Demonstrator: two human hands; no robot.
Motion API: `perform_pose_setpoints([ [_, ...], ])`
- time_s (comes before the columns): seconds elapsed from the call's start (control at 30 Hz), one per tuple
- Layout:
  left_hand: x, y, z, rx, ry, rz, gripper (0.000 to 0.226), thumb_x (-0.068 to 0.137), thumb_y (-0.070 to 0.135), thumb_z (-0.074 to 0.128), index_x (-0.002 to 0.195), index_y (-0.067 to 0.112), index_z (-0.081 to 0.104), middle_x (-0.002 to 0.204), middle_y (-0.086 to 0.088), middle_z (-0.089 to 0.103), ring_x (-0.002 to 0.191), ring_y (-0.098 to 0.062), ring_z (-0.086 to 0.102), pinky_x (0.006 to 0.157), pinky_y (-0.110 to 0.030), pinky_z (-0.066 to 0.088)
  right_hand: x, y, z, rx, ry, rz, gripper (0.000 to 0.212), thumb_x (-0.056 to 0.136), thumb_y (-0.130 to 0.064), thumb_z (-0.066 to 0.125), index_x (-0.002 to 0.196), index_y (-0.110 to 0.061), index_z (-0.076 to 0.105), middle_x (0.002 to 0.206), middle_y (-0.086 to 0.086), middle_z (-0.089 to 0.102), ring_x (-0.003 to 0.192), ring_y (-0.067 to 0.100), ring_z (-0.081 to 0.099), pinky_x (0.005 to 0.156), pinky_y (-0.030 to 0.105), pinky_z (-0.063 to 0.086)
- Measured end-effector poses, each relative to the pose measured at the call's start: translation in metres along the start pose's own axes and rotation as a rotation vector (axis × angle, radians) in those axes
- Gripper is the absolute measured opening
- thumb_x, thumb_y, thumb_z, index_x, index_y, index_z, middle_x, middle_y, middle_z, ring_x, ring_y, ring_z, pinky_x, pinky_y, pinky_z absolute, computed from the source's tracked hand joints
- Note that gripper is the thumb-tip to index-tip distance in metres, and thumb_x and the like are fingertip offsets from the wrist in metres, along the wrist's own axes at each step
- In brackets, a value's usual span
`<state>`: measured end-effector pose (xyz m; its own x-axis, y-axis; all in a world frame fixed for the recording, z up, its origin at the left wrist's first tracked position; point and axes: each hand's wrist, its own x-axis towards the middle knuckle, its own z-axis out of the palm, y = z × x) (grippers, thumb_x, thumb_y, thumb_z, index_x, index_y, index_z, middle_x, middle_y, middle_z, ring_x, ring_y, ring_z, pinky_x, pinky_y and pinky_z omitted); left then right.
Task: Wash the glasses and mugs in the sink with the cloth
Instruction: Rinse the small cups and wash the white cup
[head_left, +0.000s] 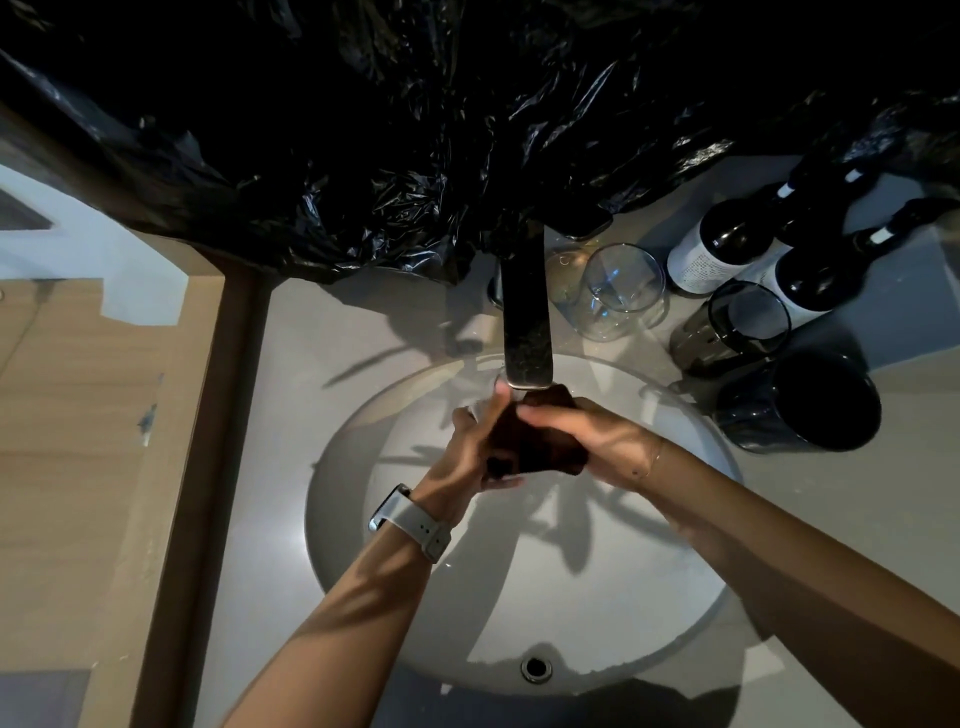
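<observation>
Crinkled black plastic sheeting (415, 130) covers the whole far side of the scene and drapes down over the back of the counter (270, 467), hiding the base of the tap. A wooden panel (78, 415) runs along the left edge of the counter. Set into the counter is a round white sink (519, 597), with its overflow hole (536, 669) on the near wall. The dark, flat tap (525, 322) reaches out from under the plastic over the far part of the basin.

To the right of the tap, on the counter, stand two dark bottles (727, 249) with white labels, near the plastic. In front of them are a clear glass (623, 291), a smoky dark glass (732, 327) and, nearest the sink rim, a black mug (810, 405).

Both forearms reach in from the near edge and meet just under the spout. The left hand (467, 447), with a pale watch (410, 522) on its wrist, curls its fingers round a dark brown item (535, 441); the right hand (602, 441) wraps over it from the other side. In this dim light it could be the cloth bunched over a glass, but that cannot be told for sure. It is held above the basin, touching the tip of the tap.
</observation>
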<state>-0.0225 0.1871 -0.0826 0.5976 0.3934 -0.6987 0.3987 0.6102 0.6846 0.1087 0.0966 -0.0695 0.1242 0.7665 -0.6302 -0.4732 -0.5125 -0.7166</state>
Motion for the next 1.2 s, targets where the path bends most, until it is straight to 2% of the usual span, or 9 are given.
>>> perform_pose_setpoints([
  [0.17, 0.01, -0.01, -0.007, -0.075, 0.065, 0.057, 0.049, 0.095, 0.056, 0.05, 0.12, 0.014, 0.06, 0.109, -0.013, 0.064, 0.081, -0.024, 0.069, 0.049, -0.033, 0.057, -0.001, 0.0, 0.009, -0.078, 0.023, -0.12, 0.027, 0.08, -0.008, 0.073, 0.107, -0.003, 0.069, 0.093, 0.009, 0.073, 0.091, 0.023, 0.068, 0.079, 0.025, 0.056],
  [0.3, 0.019, -0.011, -0.022, -0.35, -0.216, -0.227, 0.048, 0.102, 0.046, 0.031, 0.103, 0.008, 0.059, 0.079, -0.011, 0.059, 0.063, -0.021, 0.063, 0.059, -0.029, 0.052, -0.011, 0.004, 0.016, -0.326, -0.115, -0.163, 0.022, 0.077, 0.01, 0.072, 0.091, -0.006, 0.065, 0.07, -0.013, 0.07, 0.068, -0.001, 0.065, 0.065, 0.014, 0.05],
  [0.43, 0.015, -0.02, -0.015, -0.325, -0.254, -0.108, 0.072, 0.101, 0.053, 0.015, 0.102, 0.011, 0.073, 0.087, -0.013, 0.063, 0.072, -0.022, 0.065, 0.069, -0.033, 0.055, -0.012, 0.004, 0.021, -0.173, 0.013, -0.072, 0.011, 0.081, 0.002, 0.071, 0.093, 0.002, 0.071, 0.073, 0.003, 0.073, 0.066, 0.014, 0.07, 0.059, 0.021, 0.054],
  [0.57, 0.005, -0.021, -0.006, 0.25, 0.255, 0.269, 0.046, 0.091, 0.066, 0.041, 0.092, 0.022, 0.055, 0.096, -0.006, 0.066, 0.091, -0.019, 0.065, 0.085, -0.039, 0.051, 0.003, 0.003, 0.022, 0.262, 0.099, 0.181, 0.01, 0.09, -0.015, 0.063, 0.095, -0.009, 0.07, 0.09, 0.011, 0.074, 0.08, 0.022, 0.072, 0.067, 0.03, 0.058],
  [0.7, 0.013, -0.028, -0.013, 0.302, 0.319, 0.256, 0.039, 0.097, 0.061, 0.039, 0.092, 0.023, 0.049, 0.097, -0.005, 0.066, 0.095, -0.02, 0.065, 0.085, -0.037, 0.051, 0.008, 0.005, 0.025, 0.272, 0.117, 0.114, 0.011, 0.089, -0.017, 0.065, 0.089, -0.015, 0.076, 0.094, 0.01, 0.075, 0.087, 0.021, 0.072, 0.082, 0.033, 0.058],
  [0.8, 0.027, -0.018, -0.018, 0.019, 0.08, 0.102, 0.052, 0.103, 0.051, 0.036, 0.11, 0.005, 0.06, 0.103, -0.011, 0.068, 0.099, -0.027, 0.067, 0.091, -0.038, 0.053, -0.003, 0.01, 0.025, -0.044, 0.139, -0.071, 0.013, 0.084, -0.009, 0.072, 0.097, -0.009, 0.074, 0.098, 0.014, 0.074, 0.094, 0.025, 0.071, 0.09, 0.036, 0.055],
  [0.97, 0.021, -0.014, -0.029, -0.351, -0.271, -0.287, 0.052, 0.101, 0.041, 0.036, 0.131, 0.003, 0.055, 0.096, -0.017, 0.058, 0.079, -0.027, 0.06, 0.064, -0.034, 0.054, -0.012, 0.019, 0.023, -0.401, 0.022, -0.186, 0.03, 0.072, 0.006, 0.079, 0.08, -0.02, 0.066, 0.066, -0.017, 0.066, 0.067, -0.004, 0.062, 0.066, 0.017, 0.049],
  [1.07, 0.013, -0.019, -0.015, -0.322, -0.085, -0.266, 0.06, 0.103, 0.049, 0.029, 0.112, 0.0, 0.062, 0.079, -0.013, 0.067, 0.065, -0.023, 0.066, 0.054, -0.028, 0.052, -0.014, 0.019, 0.026, -0.271, 0.122, -0.152, 0.012, 0.077, -0.001, 0.077, 0.082, -0.01, 0.071, 0.072, -0.005, 0.07, 0.07, 0.008, 0.067, 0.07, 0.026, 0.055],
  [1.2, -0.013, -0.024, 0.001, 0.177, 0.315, 0.202, 0.042, 0.1, 0.055, 0.04, 0.102, 0.015, 0.054, 0.092, -0.004, 0.065, 0.084, -0.014, 0.066, 0.066, -0.024, 0.049, -0.009, 0.01, 0.028, 0.251, 0.196, 0.158, 0.018, 0.084, -0.024, 0.071, 0.094, -0.009, 0.074, 0.092, 0.012, 0.074, 0.083, 0.023, 0.072, 0.078, 0.035, 0.058],
])
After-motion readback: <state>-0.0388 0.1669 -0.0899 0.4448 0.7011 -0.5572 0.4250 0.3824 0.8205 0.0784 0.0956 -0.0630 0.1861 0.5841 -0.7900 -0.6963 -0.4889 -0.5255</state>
